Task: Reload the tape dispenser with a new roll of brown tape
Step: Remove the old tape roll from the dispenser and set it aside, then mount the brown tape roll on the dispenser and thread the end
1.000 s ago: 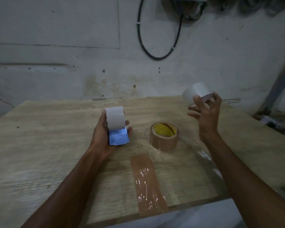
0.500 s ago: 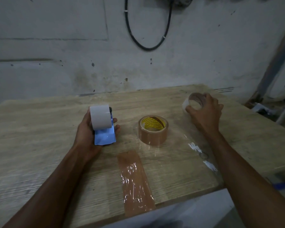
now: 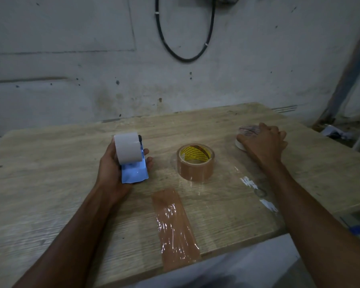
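A new roll of brown tape (image 3: pixel 195 163) with a yellow inner label lies flat on the wooden table (image 3: pixel 50 163), between my two hands. My left hand (image 3: pixel 112 169) grips the tape dispenser (image 3: pixel 131 161), a blue body with a white curved hub, held just above the table left of the brown roll. My right hand (image 3: pixel 262 142) rests at the table's far right, fingers over an empty white tape core (image 3: pixel 244 135) that lies flat on the wood. The hand covers most of the core.
A strip of brown tape (image 3: pixel 175 227) is stuck to the table near its front edge. A clear tape strip (image 3: pixel 256 188) with white patches lies right of it. A black cable (image 3: pixel 185 57) loops on the grey wall behind. The table's right edge is close to my right hand.
My right hand lowered the white core from the air down to the table at the far right and now lies over it. My left hand kept hold of the dispenser.
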{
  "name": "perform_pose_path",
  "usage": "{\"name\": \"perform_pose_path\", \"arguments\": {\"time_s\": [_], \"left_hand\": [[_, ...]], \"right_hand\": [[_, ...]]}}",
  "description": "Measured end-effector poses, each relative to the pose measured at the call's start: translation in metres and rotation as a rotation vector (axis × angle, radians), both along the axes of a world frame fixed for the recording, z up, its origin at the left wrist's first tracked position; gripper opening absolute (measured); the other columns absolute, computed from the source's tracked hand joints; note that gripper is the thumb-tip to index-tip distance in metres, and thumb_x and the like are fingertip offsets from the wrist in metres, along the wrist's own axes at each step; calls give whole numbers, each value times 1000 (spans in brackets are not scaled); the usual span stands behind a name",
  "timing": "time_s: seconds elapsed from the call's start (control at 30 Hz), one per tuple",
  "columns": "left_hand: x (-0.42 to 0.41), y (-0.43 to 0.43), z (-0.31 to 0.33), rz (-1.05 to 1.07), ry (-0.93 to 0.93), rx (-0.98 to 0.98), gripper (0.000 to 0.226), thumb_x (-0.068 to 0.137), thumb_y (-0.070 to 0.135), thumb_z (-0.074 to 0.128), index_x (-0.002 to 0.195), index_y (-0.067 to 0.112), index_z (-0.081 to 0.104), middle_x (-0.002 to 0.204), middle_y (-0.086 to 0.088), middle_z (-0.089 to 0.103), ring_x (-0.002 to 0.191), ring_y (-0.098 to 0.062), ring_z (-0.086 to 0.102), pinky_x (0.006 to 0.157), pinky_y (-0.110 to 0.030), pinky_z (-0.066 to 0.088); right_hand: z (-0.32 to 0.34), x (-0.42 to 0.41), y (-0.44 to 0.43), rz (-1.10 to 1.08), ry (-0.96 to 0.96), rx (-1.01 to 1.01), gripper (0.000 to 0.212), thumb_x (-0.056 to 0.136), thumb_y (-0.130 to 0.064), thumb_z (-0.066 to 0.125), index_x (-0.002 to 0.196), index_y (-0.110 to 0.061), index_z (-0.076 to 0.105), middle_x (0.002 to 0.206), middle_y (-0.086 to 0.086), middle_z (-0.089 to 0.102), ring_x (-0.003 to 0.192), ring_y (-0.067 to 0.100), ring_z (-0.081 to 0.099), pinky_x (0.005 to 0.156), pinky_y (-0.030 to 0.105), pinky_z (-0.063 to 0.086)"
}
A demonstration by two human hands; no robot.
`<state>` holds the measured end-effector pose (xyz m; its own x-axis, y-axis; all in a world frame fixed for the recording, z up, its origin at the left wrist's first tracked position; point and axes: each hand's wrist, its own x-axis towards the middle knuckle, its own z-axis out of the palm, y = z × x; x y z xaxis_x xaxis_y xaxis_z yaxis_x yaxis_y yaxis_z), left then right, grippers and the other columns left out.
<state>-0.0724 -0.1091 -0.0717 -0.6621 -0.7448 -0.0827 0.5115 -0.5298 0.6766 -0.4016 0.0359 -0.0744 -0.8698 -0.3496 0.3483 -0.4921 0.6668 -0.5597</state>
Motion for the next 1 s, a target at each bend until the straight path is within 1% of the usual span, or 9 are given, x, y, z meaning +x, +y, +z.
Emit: {"name": "perform_pose_path", "arguments": {"time_s": [0.07, 0.13, 0.2, 0.27, 0.33, 0.47, 0.7, 0.9, 1.0], "left_hand": [[1, 5, 2, 27, -44, 18, 35, 68, 45, 71, 77, 14, 84, 121, -11, 63, 89, -20, 73, 65, -33, 63], [0, 4, 2, 74, -68, 27, 50, 92, 45, 49, 75, 14, 84, 118, -11, 64, 91, -20, 69, 64, -32, 62], [-1, 5, 2, 118, -87, 35, 58, 102, 47, 36, 97, 12, 82, 136, -13, 59, 99, -20, 62, 82, -32, 59], [-1, 6, 4, 106, -80, 41, 57, 103, 48, 34, 135, 9, 61, 154, -15, 46, 102, -20, 59, 104, -36, 45], [-1, 8, 6, 100, -77, 48, 60, 103, 49, 35, 146, 9, 49, 156, -16, 42, 100, -21, 59, 103, -37, 46], [-1, 8, 8, 84, -60, 74, 54, 101, 49, 42, 135, 9, 57, 129, -17, 54, 88, -22, 60, 66, -32, 62], [-1, 3, 6, 80, -5, 102, 43, 101, 49, 46, 109, 11, 65, 100, -10, 63, 75, -20, 65, 62, -31, 62], [-1, 5, 6, 43, 17, 71, 41, 101, 49, 44, 113, 13, 62, 98, -7, 61, 72, -18, 64, 62, -28, 61], [1, 3, 4, 10, 44, 72, 42, 100, 49, 45, 120, 14, 56, 100, -6, 60, 70, -17, 65, 64, -28, 60]], "right_hand": [[-1, 0, 0, -6, -3, 17, 90, 66, -64, 63, 140, -14, 49, 141, 18, 48, 131, 40, 37, 105, 53, 33], [-2, 0, -1, -9, -5, 33, 90, 67, -64, 62, 141, -14, 47, 142, 19, 48, 131, 40, 37, 104, 53, 33], [-2, -1, 0, -7, -10, 27, 87, 70, -62, 62, 140, -13, 47, 142, 19, 47, 132, 40, 36, 105, 53, 31], [-2, 0, 0, -1, -18, 29, 86, 72, -61, 63, 141, -13, 46, 144, 19, 46, 133, 40, 34, 106, 53, 29], [-2, 1, 0, 6, -34, 46, 88, 73, -62, 62, 143, -13, 45, 145, 19, 45, 134, 40, 33, 107, 54, 28], [6, 8, 3, 21, -5, 29, 86, 72, -62, 62, 143, -17, 46, 149, 16, 41, 136, 39, 31, 107, 55, 27], [29, 64, 3, 411, -61, -250, 55, 76, -55, 69, 117, -19, 66, 122, 10, 67, 110, 30, 59, 101, 49, 45], [31, 125, -3, 616, -118, 241, 109, 54, -87, 62, 145, -29, 42, 146, 3, 51, 133, 29, 44, 107, 52, 39], [30, 135, -3, 579, -72, 334, 115, 51, -85, 66, 147, -27, 40, 151, 4, 42, 137, 30, 36, 107, 47, 37]]}}
